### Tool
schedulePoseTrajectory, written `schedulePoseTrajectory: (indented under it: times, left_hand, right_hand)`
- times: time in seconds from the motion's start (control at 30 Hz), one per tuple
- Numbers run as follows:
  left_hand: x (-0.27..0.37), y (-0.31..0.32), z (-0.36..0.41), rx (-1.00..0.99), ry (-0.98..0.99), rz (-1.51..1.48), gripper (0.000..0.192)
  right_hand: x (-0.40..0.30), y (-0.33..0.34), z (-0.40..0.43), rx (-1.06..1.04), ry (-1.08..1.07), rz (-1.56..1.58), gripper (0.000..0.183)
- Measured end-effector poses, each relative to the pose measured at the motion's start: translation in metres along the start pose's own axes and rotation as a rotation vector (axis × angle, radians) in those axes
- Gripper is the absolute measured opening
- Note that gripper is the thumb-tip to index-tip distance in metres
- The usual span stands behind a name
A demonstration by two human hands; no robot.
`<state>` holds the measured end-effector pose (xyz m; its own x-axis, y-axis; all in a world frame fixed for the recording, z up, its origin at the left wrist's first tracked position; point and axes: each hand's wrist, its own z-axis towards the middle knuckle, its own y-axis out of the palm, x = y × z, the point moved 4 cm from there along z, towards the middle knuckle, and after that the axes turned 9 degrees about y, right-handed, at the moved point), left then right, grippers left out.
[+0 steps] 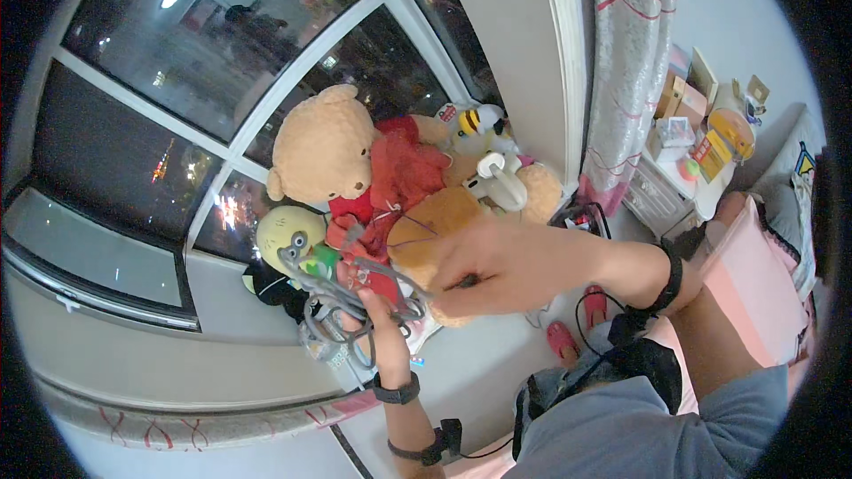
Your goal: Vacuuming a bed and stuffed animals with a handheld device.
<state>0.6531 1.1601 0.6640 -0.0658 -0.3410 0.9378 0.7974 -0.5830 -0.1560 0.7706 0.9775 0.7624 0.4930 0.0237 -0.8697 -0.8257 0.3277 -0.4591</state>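
Observation:
My left hand grips a loosely coiled grey cable at the lower centre, its loops hanging about the fingers. Blurred and nearer the camera, my right hand has its fingers curled around something small and dark; part of the grey cable runs up to it. Behind both hands a large tan teddy bear in a red hooded top sits against the window. A yellow-green plush toy with big eyes leans beside it. A white handheld appliance lies on the bear's legs.
A bee-patterned plush sits by the window corner. To the right hangs a silvery curtain, with a white bedside cabinet bearing boxes beyond it. A pink-covered bed is at the right. Pink slippers are on the floor.

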Motion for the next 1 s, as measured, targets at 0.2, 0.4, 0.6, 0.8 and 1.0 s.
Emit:
schedulePoseTrajectory:
  times: [0.2,0.4,0.6,0.8,1.0]
  left_hand:
    - [-0.055,0.01,-0.021,-0.459,-0.066,0.12,0.029]
    - [-0.032,0.054,-0.034,-0.511,-0.074,-0.115,0.02]
    - [0.008,0.036,-0.013,-0.015,-0.219,-0.573,0.035]
    - [0.037,0.009,0.008,-0.012,-0.096,-0.66,0.029]
    - [0.005,-0.043,0.024,-0.065,-0.064,-0.143,0.025]
  right_hand:
    - [-0.015,0.019,0.035,0.183,-0.249,0.446,0.037]
    - [0.014,0.026,0.089,-0.271,-0.29,1.33,0.034]
    - [0.054,-0.001,0.047,0.47,-0.126,0.774,0.041]
    - [0.189,0.178,-0.045,-0.342,0.028,0.696,0.042]
    - [0.248,0.111,-0.113,0.04,0.597,0.371,0.038]
